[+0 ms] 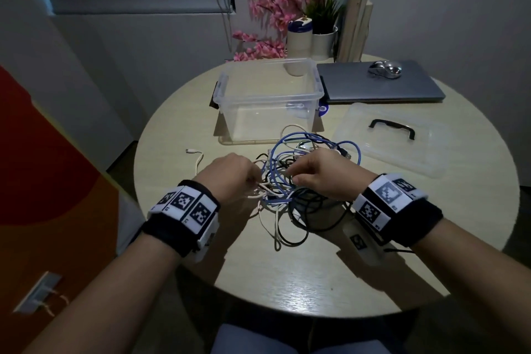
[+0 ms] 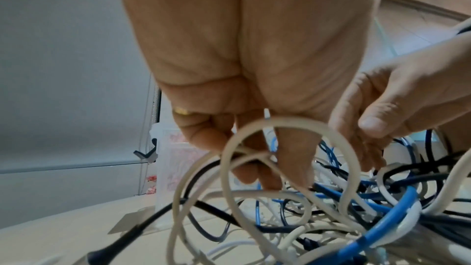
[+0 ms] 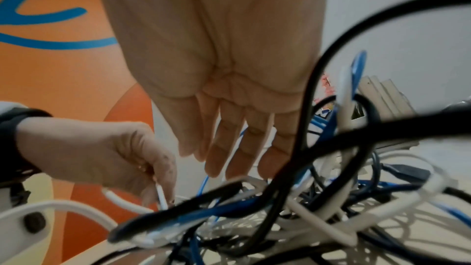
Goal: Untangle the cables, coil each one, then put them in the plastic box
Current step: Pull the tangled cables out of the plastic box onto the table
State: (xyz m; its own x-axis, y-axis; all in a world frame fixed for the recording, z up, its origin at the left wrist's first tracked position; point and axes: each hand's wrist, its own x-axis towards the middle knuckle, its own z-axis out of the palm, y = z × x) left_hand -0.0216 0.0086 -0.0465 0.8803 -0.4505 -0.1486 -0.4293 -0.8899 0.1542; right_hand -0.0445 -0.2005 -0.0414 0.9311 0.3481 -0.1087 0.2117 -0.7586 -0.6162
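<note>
Lying under both hands, a round pale wooden table (image 1: 287, 282) is filling a dim grey-walled room, an orange panel (image 1: 43, 167) standing left of the left hand (image 1: 230, 178). That hand is pinching a white cable (image 2: 267, 126) at the tangle's left edge. Blue, black and white cables (image 1: 287, 190) are knotting between the hands. The right hand (image 1: 321, 175) is reaching in, fingers extended. Beyond the hands, a clear plastic box (image 1: 230, 100) is sitting open.
</note>
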